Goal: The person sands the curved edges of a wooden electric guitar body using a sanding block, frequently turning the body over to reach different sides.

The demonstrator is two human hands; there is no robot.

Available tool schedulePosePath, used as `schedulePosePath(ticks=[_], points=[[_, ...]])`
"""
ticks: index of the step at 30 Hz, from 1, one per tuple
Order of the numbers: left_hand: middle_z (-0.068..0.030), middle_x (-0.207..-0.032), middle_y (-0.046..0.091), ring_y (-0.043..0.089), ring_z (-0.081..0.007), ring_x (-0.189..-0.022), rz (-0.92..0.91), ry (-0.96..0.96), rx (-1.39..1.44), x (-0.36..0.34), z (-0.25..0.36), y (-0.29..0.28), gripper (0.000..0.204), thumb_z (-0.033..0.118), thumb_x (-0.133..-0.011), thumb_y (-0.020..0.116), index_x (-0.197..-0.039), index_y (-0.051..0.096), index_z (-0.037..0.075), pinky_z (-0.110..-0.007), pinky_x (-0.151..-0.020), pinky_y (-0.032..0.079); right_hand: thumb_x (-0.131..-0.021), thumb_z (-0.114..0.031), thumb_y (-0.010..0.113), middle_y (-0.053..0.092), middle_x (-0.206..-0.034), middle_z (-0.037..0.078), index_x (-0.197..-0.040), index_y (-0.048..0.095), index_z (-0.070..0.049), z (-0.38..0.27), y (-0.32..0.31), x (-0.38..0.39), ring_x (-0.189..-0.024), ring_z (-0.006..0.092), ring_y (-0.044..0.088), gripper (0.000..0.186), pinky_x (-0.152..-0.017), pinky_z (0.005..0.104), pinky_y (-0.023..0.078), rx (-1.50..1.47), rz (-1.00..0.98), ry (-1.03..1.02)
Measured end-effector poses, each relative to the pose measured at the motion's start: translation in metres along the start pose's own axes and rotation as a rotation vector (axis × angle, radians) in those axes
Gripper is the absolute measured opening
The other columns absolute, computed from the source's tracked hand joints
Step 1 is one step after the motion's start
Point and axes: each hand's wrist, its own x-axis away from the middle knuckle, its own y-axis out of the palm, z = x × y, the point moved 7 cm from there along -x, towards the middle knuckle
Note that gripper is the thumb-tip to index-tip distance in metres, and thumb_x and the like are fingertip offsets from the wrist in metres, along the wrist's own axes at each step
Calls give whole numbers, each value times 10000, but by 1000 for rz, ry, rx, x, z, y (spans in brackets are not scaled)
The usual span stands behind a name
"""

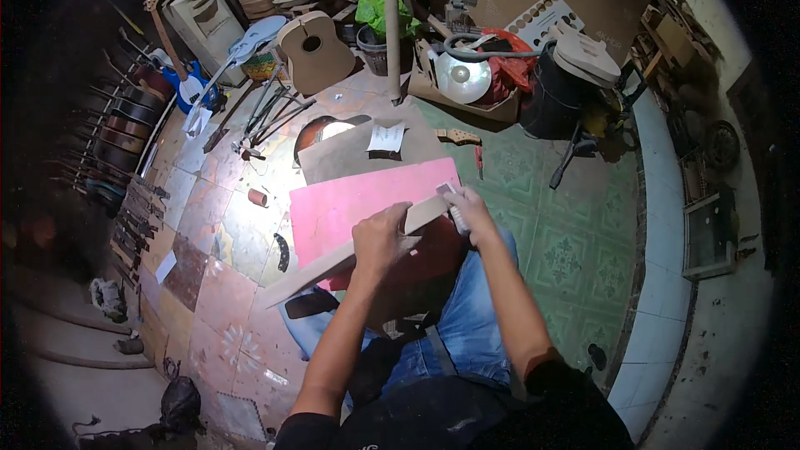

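A long pale piece of wood, shaped like a guitar neck point(321, 269), lies slanted across a pink sheet point(354, 200) in front of me. My left hand point(381, 242) is closed around its middle. At its far right end, my right hand point(473, 215) is closed on a small pale block point(457, 221), which presses against the wood's end; the block's exact kind is unclear. Beyond the pink sheet lies a brown board point(333, 163) with a white paper point(386, 137) on it. A sunburst guitar body point(321, 135) shows partly from under that board.
A wooden guitar neck point(458, 136) and a red-handled tool point(479, 162) lie on the floor ahead. A reddish cylinder point(257, 197) is at left. Farther off stand a pole point(392, 25), an acoustic guitar body point(317, 52), a blue electric guitar point(190, 83) and a black bucket point(550, 96).
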Motion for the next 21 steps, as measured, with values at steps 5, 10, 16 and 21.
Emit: schedulePosePath(ticks=[5,10,16,21], points=[[-74,-933,750,738,-282,-847,-39,-77,24,-1,-9,4,543,385,-686,876,-1152,723,150,-404,-720,578,-962,-372,664,718,-972,101,-1169,668,-70,-4,-27,27,-753,213,691,366,-622,348,566,-503,-94,47],[-98,-1267,716,720,-288,-1080,124,236,207,-7,1,-16,702,472,-646,894,-1226,713,121,-381,-899,581,-1050,-397,499,705,-1168,180,-1351,577,4,-20,31,102,-992,295,699,507,-781,468,604,-933,-503,40],[-96,-1245,726,709,-314,-1104,70,318,313,-4,7,-16,605,433,-678,888,-1186,750,136,-407,-915,579,-1031,-423,529,712,-1173,130,-1353,592,-71,5,63,119,-988,271,706,481,-763,470,602,-916,-504,127],[-102,-1247,725,700,-318,-1127,28,354,277,-3,6,-14,463,384,-753,850,-1149,782,154,-411,-934,577,-1006,-461,566,710,-1089,92,-1312,614,-121,-6,69,127,-941,269,711,459,-750,464,609,-961,-565,149]])
